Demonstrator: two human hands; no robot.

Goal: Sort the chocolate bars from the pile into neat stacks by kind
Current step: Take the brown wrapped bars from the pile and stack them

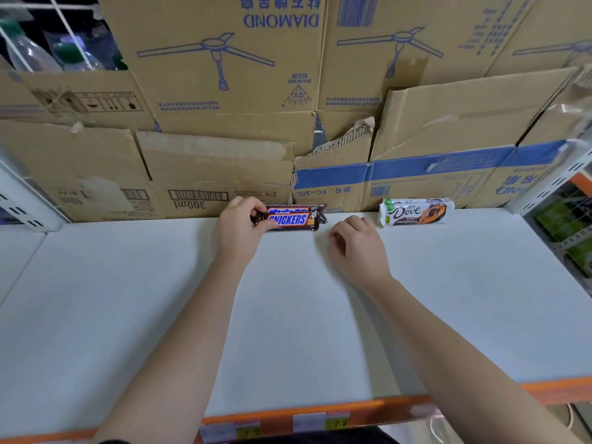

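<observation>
A stack of brown Snickers bars (pixel 293 218) lies at the back of the white shelf (pixel 288 315), against the cardboard boxes. My left hand (pixel 238 227) grips the left end of the top bar, thumb in front and fingers behind. A stack of white and brown Dove bars (pixel 416 211) sits farther right, also at the back. My right hand (pixel 355 243) rests on the shelf between the two stacks with fingers loosely curled, holding nothing and apart from both.
Flattened and stacked cardboard boxes (pixel 224 155) wall off the back of the shelf. An orange front rail (pixel 320 411) with price tags runs along the near edge. White metal uprights (pixel 544 187) stand at both sides. Plastic bottles (pixel 64 56) show at the upper left.
</observation>
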